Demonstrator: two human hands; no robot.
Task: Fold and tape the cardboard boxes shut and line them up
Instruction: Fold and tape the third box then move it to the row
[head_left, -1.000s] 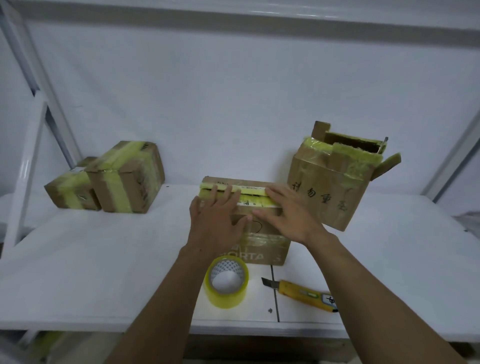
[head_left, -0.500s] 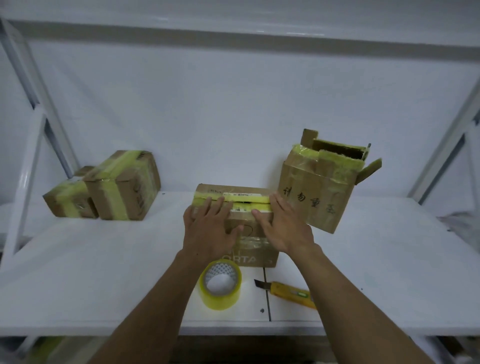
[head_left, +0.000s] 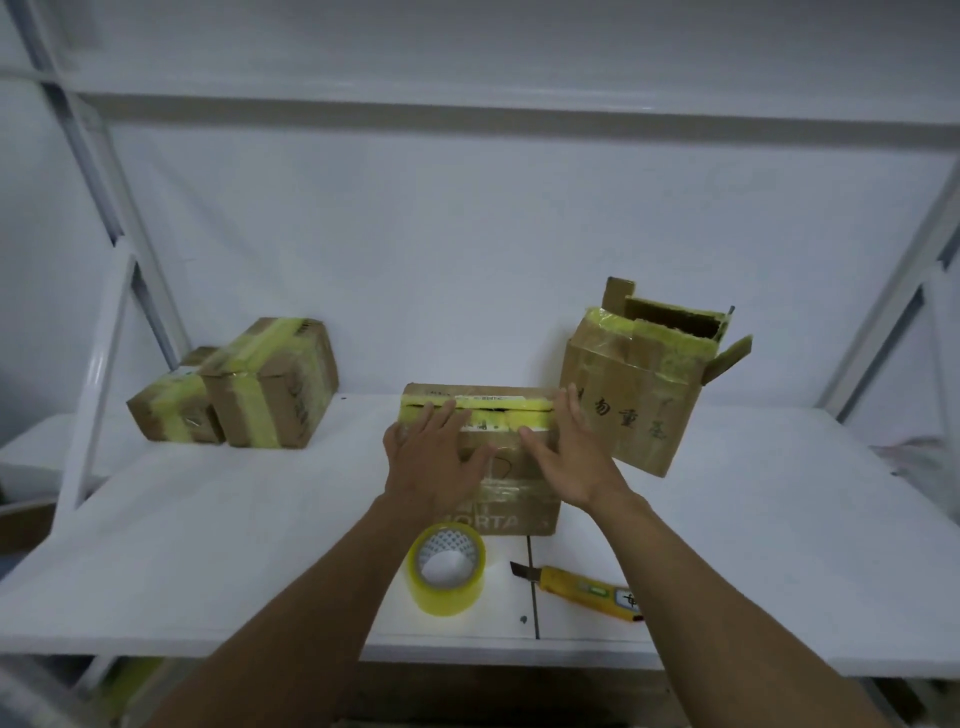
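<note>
Low brown cardboard box w/ yellow tape along its flaps (head_left: 519, 519) sits mid-table, toward the near edge. Left hand (head_left: 434, 467) lies flat on its top, fingers straight & spread. Right hand (head_left: 571, 462) is flat on the right part, fingers straight & close together. Just nearer: yellow tape roll (head_left: 448, 569), hole up, w/ yellow box cutter (head_left: 587, 590) to its right. Taller open-topped brown box w/ black handwriting (head_left: 639, 405) stands just right. Two taped brown boxes (head_left: 275, 384) sit together far left on the white table (head_left: 208, 545).

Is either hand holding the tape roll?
No, the tape roll stands on the table; left hand and right hand are at the cardboard box.
</note>
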